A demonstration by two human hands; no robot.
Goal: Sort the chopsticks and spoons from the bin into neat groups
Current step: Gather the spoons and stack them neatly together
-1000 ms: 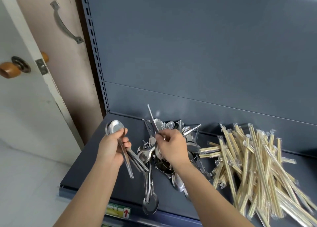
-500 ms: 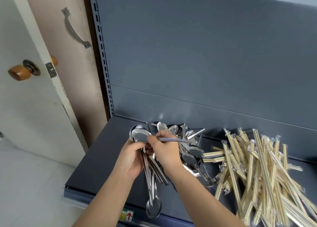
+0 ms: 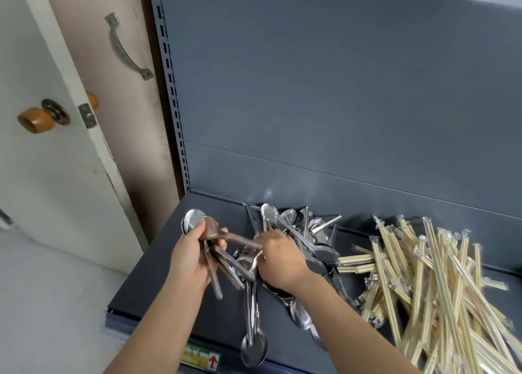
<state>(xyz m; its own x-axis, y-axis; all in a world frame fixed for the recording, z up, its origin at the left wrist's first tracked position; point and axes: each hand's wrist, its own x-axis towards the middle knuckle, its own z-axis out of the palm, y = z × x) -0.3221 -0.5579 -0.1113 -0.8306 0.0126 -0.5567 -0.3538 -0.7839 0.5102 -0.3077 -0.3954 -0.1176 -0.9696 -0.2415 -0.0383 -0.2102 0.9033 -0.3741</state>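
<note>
Grey shelf (image 3: 158, 274) beside a door (image 3: 56, 162) carries everything: the left hand (image 3: 189, 260) curls round a bundle (image 3: 193, 217) of spoons, bowls above the thumb, handles fanning below the fingers, likely to keep one aligned group. The right hand (image 3: 282, 263) pinches one spoon (image 3: 240, 238) by its handle end, bowl toward the bundle, probably adding it. Loose spoons (image 3: 308, 232) lie beyond its fingers, chopsticks (image 3: 437, 274) farther right

Setting: shop or stockroom. Evidence: grey metal retail shelf (image 3: 158, 274) with slotted upright (image 3: 169, 91) and back panel (image 3: 339, 91); label sticker (image 3: 202, 356) on its front edge; wrapped chopsticks (image 3: 437, 274) and steel spoons (image 3: 299, 232) heaped in bulk; white door (image 3: 42, 176) with wooden knob (image 3: 35, 119) alongside.
</note>
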